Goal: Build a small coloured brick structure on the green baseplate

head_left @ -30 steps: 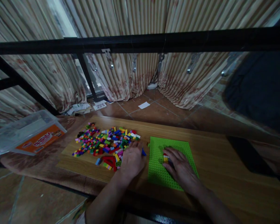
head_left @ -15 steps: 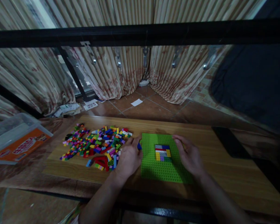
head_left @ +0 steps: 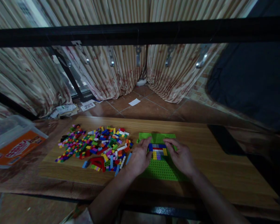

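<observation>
A green studded baseplate [head_left: 163, 172] lies on the wooden board, with a small patch of toy bricks [head_left: 158, 149] in blue, grey, red, white, yellow and purple near its middle. My left hand [head_left: 139, 157] is over the plate's left edge, closed on a blue brick [head_left: 150, 147] at the left side of the patch. From the right, my right hand [head_left: 182, 157] reaches over the plate, its thumb and forefinger close together by the patch's upper right corner. Whatever those fingers may hold is too small or hidden to make out.
Many loose bricks [head_left: 93, 144] are spread over the left half of the wooden board [head_left: 214, 174]. A clear plastic box with an orange label [head_left: 16, 151] stands at far left. A dark flat object [head_left: 226, 140] lies at right. A black rail [head_left: 140, 32] with hooks crosses beyond.
Both hands have moved inward over the baseplate to the brick patch. The blue brick in my left hand has come from beside the plate to the patch's left side. The view has shifted slightly.
</observation>
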Demonstrator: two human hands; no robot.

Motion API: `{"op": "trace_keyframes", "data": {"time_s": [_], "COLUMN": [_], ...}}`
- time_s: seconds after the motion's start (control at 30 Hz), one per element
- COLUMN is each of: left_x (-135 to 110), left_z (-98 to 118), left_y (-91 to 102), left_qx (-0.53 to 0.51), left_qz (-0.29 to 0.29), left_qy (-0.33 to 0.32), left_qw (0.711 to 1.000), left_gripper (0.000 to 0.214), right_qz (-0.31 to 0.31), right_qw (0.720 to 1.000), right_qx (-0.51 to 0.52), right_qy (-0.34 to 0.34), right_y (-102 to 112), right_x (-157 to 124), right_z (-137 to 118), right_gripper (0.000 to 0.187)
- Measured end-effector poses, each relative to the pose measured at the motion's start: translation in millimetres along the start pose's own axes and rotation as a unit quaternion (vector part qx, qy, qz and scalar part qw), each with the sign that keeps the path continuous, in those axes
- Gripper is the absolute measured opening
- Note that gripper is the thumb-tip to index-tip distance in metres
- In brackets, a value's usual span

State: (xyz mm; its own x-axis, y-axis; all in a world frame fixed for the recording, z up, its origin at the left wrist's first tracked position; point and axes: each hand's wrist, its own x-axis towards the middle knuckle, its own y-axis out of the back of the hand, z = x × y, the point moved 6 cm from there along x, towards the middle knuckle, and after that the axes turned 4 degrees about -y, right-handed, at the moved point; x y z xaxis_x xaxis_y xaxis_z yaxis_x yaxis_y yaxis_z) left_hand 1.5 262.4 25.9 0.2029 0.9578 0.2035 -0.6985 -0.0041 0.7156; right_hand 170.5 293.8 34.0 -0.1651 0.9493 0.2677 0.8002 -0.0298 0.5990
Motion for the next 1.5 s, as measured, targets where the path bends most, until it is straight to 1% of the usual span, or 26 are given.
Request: {"op": "trace_keyframes", "data": {"time_s": [0.17,0.27,0.53,0.67,0.77,0.9,1.1,1.23,1.4,1.5], "left_x": [5.1,6.9,8.1,8.8,8.3,6.5,3.4,-4.6,-18.8,-26.1], "left_z": [1.3,-0.1,-4.7,-4.3,-3.5,-2.4,-4.6,-8.0,-4.5,-0.3], "left_y": [-7.0,-8.7,-11.9,-11.3,-11.2,-11.3,-4.4,0.2,-7.5,-15.3], "left_qx": [-0.009,-0.019,-0.035,-0.042,-0.047,-0.055,-0.046,-0.037,-0.079,-0.116], "left_qz": [-0.014,-0.007,0.011,0.018,0.021,0.020,0.034,0.046,0.002,-0.002], "left_qy": [-0.008,-0.014,-0.022,-0.026,-0.028,-0.027,0.016,0.055,0.095,0.113], "left_qw": [1.000,1.000,0.999,0.999,0.998,0.998,0.998,0.997,0.992,0.987], "left_gripper": [0.059,0.055,0.055,0.052,0.052,0.055,0.050,0.047,0.056,0.063], "right_qz": [-0.010,-0.016,-0.029,-0.044,-0.050,-0.051,-0.053,-0.047,-0.044,-0.047], "right_qw": [1.000,1.000,0.999,0.996,0.992,0.988,0.987,0.989,0.993,0.994], "right_qx": [-0.005,-0.010,-0.019,-0.037,-0.069,-0.099,-0.099,-0.084,-0.051,-0.048], "right_qy": [0.008,0.013,0.033,0.062,0.092,0.109,0.119,0.116,0.101,0.087], "right_y": [-1.7,-3.4,-11.9,-19.8,-25.6,-30.1,-31.5,-32.2,-33.3,-33.5], "right_x": [0.1,-0.3,-2.0,-3.0,-5.0,-7.7,-8.4,-8.7,-9.4,-9.6], "right_z": [0.6,0.3,-0.5,-2.9,-5.9,-6.7,-4.6,-2.6,0.8,2.8], "right_gripper": [0.026,0.025,0.025,0.026,0.026,0.027,0.025,0.025,0.026,0.026]}}
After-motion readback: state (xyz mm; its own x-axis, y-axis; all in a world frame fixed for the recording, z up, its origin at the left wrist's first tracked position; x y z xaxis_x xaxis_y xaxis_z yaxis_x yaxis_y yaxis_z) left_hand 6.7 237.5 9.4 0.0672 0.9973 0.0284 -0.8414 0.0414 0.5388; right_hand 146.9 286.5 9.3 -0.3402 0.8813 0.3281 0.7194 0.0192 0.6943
